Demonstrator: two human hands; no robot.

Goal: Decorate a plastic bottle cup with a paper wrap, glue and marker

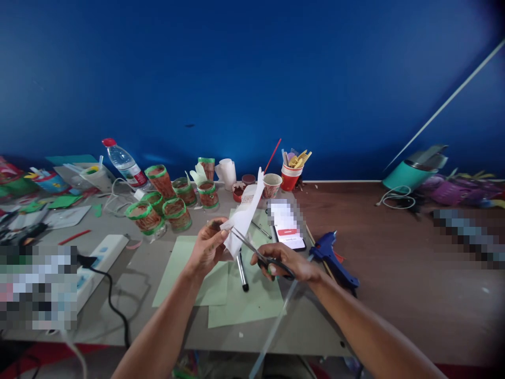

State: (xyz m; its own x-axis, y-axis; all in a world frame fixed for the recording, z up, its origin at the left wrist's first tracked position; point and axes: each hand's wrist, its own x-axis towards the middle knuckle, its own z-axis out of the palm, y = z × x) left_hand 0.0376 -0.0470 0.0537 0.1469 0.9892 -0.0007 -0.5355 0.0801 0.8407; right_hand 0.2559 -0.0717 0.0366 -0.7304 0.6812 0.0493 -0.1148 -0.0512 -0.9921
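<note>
My left hand (208, 246) is closed on the lower end of a white paper strip (245, 210), which stands up and leans to the right. My right hand (286, 261) grips a pair of scissors (252, 247) by its handles. The blades point left and reach the strip's lower edge. Under both hands lie pale green paper sheets (221, 287) on the grey table (118, 310). A black and silver pen (242, 271) rests on the sheets just below the strip.
Several green-rimmed brown cups (165, 202) stand behind the sheets, with a water bottle (125, 164) and a red cup of sticks (291, 173). A phone (287, 226) and a blue glue gun (333, 258) lie to the right. A white power strip (100, 258) with a black cable sits left.
</note>
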